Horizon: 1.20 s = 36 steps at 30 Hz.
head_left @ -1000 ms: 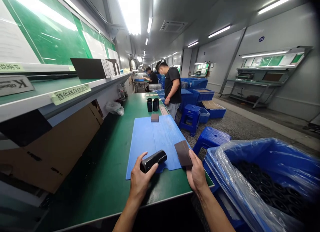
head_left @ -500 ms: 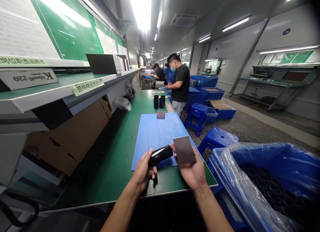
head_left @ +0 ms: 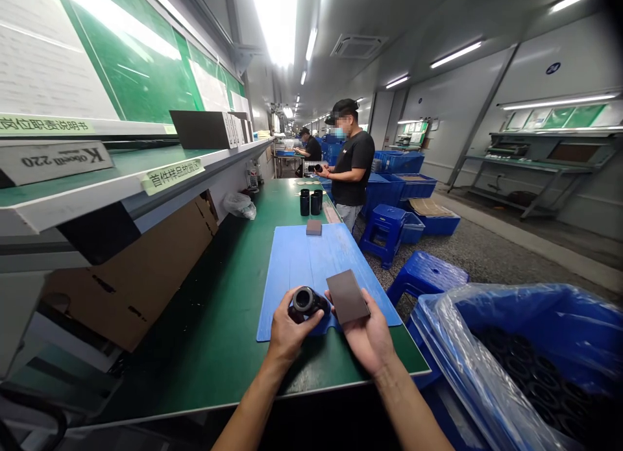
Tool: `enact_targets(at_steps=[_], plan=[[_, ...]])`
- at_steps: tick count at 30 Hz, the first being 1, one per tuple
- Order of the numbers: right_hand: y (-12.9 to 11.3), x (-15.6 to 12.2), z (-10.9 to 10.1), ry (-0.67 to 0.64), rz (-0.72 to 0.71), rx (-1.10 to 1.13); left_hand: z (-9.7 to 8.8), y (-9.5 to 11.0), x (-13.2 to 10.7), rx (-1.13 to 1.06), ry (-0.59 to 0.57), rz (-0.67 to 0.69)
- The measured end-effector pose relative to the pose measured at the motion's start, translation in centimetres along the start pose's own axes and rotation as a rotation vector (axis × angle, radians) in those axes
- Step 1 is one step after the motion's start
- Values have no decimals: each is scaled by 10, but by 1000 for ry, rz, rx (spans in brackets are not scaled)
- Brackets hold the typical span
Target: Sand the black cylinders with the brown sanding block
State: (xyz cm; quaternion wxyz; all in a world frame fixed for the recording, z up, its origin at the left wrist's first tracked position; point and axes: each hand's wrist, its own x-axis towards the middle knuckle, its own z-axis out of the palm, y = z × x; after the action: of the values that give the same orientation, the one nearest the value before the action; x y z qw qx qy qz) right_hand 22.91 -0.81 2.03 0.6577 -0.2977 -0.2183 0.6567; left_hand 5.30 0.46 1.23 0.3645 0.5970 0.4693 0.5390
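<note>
Factory workbench [head_left: 219, 328] under blue plastic sheet [head_left: 292, 269]

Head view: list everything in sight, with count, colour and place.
Workbench: one, green, running ahead of the person.
Plastic sheet: one, blue, on the workbench.
Small pad: one, brown, at the sheet's far end.
Upright cylinders: at least two, black, on the workbench beyond the sheet.
Crate: one, blue, plastic-lined, lower right, holding many black parts.
Stools: two, blue, on the floor right of the workbench.
Co-workers: two, farther along the workbench.
Left hand: one, holding a black cylinder.
Right hand: one, holding a brown pad.
</note>
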Motion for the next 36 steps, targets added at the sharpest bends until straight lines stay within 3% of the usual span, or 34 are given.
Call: enact_targets(at_steps=[5,11,14,17,21,26,29,33,36], plan=[[-13,-18,17,54,-132,-176,3,5,2,94,-46,98],[-15,-35,22,18,-622,-1054,-1,-2,-2,95,-16,74],[-11,-41,22,-49,-820,-1318,-2,-4,-2,68,-22,82],[-6,-52,25,-100,-927,-1491,-3,-2,-3,25,-25,94],[4,-60,37,-163,-982,-1641,-1,1,-5,-15,-41,81],[15,-48,53,-199,-961,-1712,0,-2,-6,14,38,39],[16,-48,52,-231,-981,-1712,0,-6,-5,6,29,72],[18,-50,52,-153,-1031,-1707,1,-9,-5,47,18,81],[19,-49,55,-209,-1035,-1730,2,-10,-4,24,52,59]])
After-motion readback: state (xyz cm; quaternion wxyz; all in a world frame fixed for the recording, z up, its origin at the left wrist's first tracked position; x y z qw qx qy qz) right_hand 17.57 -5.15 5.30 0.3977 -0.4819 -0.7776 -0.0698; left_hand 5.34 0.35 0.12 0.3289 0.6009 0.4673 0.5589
